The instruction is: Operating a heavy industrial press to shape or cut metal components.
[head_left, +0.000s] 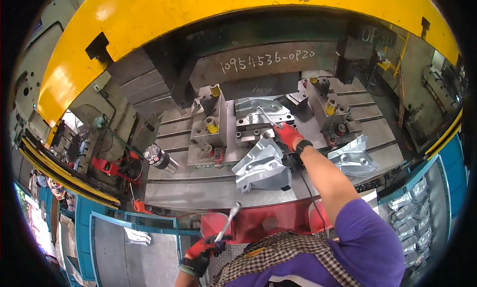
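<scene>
My right hand [288, 134], in a red glove, reaches forward into the press and is closed around a slim silver rod-like tool [267, 116]. The tool's far end lies over a shiny formed metal sheet [253, 107] on the lower die [248, 137]; I cannot tell whether it touches. Near my body, my left hand [204, 250], in a red and dark glove, grips a silver ratchet wrench [228, 221] with its rounded head pointing up and away. Between the hands, a bent sheet-metal part [261, 168] rests on the front of the press bed.
Another formed part [353, 158] lies on the right of the bed [198, 192]. A metal cylinder with a printed top [161, 158] stands at left. Overhead is a yellow press frame [198, 4]. Several finished-looking parts [412, 222] fill a blue-framed bin at right; a cable [310, 190] hangs in front.
</scene>
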Motion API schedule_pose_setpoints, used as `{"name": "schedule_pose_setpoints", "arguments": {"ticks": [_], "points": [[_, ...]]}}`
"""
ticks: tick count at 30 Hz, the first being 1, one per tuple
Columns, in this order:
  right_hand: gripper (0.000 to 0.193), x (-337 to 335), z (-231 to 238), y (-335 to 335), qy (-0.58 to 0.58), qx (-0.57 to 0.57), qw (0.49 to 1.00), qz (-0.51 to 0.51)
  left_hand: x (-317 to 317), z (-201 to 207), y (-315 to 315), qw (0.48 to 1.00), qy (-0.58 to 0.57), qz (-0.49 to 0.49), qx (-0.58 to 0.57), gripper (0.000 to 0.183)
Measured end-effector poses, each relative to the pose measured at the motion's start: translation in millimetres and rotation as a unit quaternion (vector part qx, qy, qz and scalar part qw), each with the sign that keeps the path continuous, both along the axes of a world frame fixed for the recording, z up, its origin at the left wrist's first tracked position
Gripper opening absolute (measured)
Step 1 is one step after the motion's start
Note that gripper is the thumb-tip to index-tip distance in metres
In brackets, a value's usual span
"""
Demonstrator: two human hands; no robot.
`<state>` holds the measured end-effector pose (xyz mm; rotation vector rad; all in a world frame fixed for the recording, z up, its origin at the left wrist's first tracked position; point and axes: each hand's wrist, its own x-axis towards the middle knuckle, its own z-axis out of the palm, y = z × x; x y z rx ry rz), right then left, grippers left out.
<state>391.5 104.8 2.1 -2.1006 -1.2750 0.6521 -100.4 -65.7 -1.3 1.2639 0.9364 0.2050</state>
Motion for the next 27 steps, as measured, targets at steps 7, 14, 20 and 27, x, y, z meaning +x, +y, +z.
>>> {"name": "schedule_pose_setpoints", "arguments": {"ticks": [7,14,20,27], "points": [[0.049,36,8,-199,0.346,-0.024,0.923,0.166,-8,-37,3,0.885,0.198,-0.257,0.333,0.059],[0.060,-5,-60,-397,0.198,-0.144,0.930,0.272,-11,-88,15,0.836,0.257,-0.280,0.395,0.057],[0.054,-38,-76,-391,-0.067,-0.117,0.961,0.243,-3,-82,25,0.852,0.302,-0.327,0.277,0.059],[0.054,-35,-92,-386,-0.114,-0.055,0.953,0.277,-6,-84,24,0.838,0.361,-0.323,0.250,0.064]]}}
